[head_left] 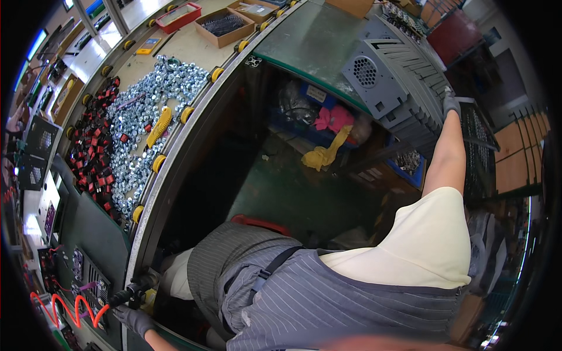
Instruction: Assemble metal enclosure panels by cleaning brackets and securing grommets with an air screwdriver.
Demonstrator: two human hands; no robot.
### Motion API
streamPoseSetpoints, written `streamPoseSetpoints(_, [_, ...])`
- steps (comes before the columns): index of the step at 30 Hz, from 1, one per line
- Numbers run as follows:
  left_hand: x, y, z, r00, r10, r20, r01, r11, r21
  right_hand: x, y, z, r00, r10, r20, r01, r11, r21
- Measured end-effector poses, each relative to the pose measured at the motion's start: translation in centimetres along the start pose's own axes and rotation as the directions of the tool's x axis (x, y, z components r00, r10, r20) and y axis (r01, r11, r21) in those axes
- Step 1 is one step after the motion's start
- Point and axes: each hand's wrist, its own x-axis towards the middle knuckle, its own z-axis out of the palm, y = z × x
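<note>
My right hand, in a grey glove, reaches far up to the right and grips the edge of a grey metal computer case. That case stands in a row of several like it on a green-topped bench. My left hand, also gloved, is low at the left edge and closed around a black power screwdriver. An orange-red coiled cable runs from the tool. My grey striped apron and cream sleeve fill the lower middle.
A curved bench at left carries a heap of silver nuts, red-and-black small parts and a yellow-handled tool, with yellow rollers along its rim. Cardboard boxes and a red tray sit behind. Below lie blue bins and yellow cloth. A black wire crate stands right.
</note>
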Motion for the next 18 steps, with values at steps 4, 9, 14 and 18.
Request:
streamPoseSetpoints(4, [0.8, -2.1, 2.5, 0.999, 0.018, -0.039, -0.018, 1.0, 0.007, 4.0, 0.9, 5.2, 0.958, -0.037, 0.284, 0.054, 0.997, -0.053])
streamPoseSetpoints(9, [-0.4, -1.9, 3.4, 1.0, -0.027, 0.001, 0.027, 0.999, -0.041, 7.8, 0.9, 5.6, 0.95, -0.171, 0.263, 0.179, 0.984, -0.009])
streamPoseSetpoints(14, [0.5, -1.7, 4.2, 0.995, 0.039, -0.087, -0.043, 0.998, -0.049, 4.2, 1.3, 2.9, 0.931, -0.244, 0.271, 0.257, 0.966, -0.016])
streamPoseSetpoints(18, [0.2, -0.6, 2.5, 0.998, 0.051, -0.038, -0.052, 0.998, -0.029, 2.5, 1.0, 1.5, 0.916, -0.298, 0.267, 0.316, 0.948, -0.026])
